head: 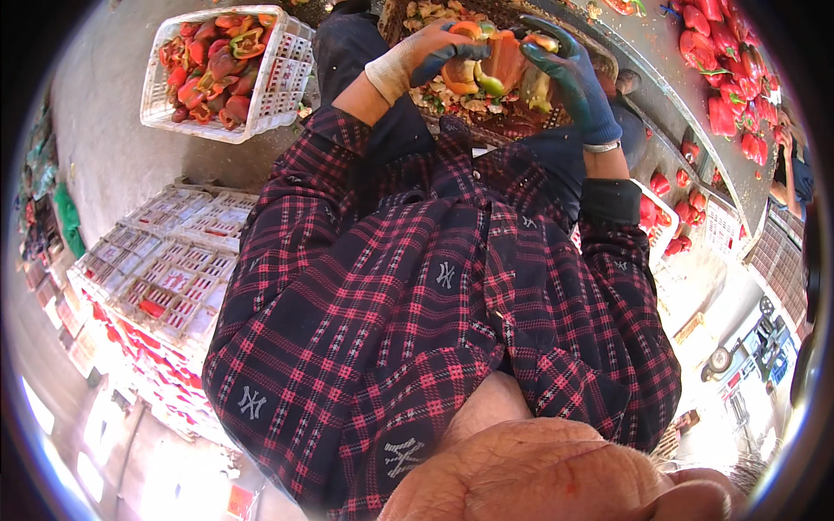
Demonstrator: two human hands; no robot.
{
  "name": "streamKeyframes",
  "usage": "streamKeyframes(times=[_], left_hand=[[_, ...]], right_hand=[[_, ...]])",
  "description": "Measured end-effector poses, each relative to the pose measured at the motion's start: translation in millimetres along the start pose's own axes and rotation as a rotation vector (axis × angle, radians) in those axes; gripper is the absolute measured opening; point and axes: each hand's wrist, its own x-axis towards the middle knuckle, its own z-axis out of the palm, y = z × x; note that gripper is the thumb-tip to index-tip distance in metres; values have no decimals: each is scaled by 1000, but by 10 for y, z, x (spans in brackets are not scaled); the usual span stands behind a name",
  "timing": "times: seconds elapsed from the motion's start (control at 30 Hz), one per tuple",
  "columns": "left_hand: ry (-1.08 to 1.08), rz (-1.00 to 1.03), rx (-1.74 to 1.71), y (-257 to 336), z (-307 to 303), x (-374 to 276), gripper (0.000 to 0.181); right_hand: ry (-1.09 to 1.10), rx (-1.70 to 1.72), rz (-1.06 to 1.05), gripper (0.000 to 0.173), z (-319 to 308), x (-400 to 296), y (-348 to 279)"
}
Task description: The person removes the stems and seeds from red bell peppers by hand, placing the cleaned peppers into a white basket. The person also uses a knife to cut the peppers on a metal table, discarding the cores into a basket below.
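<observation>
My left hand (pixel 430 55), in a pale glove with a dark blue coating, grips an orange-red piece of bell pepper (pixel 465 29) between thumb and fingers. Opposite it, my right hand (pixel 572 81) wears a blue glove with a dark coating. Its thumb and fingers close around a small red and yellowish pepper piece (pixel 542 43). Between the hands are cut orange and green pepper pieces (pixel 503 62). Beneath them, between my knees, a container holds many pale seed cores and scraps (pixel 449 104). Its walls are mostly hidden by my hands and legs.
On my left stands a white plastic crate (pixel 293 84) of cut peppers. Stacked crates (pixel 176 273) with red contents rise behind it. Red peppers (pixel 723 65) lie beyond a curved edge at right, near another person's arm (pixel 785 163). A pepper-filled crate (pixel 661 225) stands beside me.
</observation>
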Motion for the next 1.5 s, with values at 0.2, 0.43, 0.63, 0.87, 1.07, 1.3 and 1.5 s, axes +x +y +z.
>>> streamKeyframes(times=[0.2, 0.43, 0.63, 0.87, 1.07, 1.3, 1.5], left_hand=[[50, -543, -512, 77, -14, 182, 28], [166, -519, -113, 236, 98, 155, 28], [399, -867, -740, -44, 130, -71, 29], [477, -324, -425, 341, 95, -128, 17], [1302, -286, -141, -65, -598, -642, 29], [1330, -668, 1099, 352, -1705, -1998, 52], [1039, -930, 950, 29, -1355, -2325, 41]], right_hand=[[-35, -11, 72, 26, 102, -42, 246], [-11, 30, 113, 24, 324, 21, 192], [12, 78, 76, 20, 351, 83, 124], [148, 322, 185, 17, 328, 20, 155], [299, 592, 271, 24, 55, -307, 440], [156, 644, 337, 53, -303, -228, 493], [24, 695, 269, 27, 284, 433, 176]])
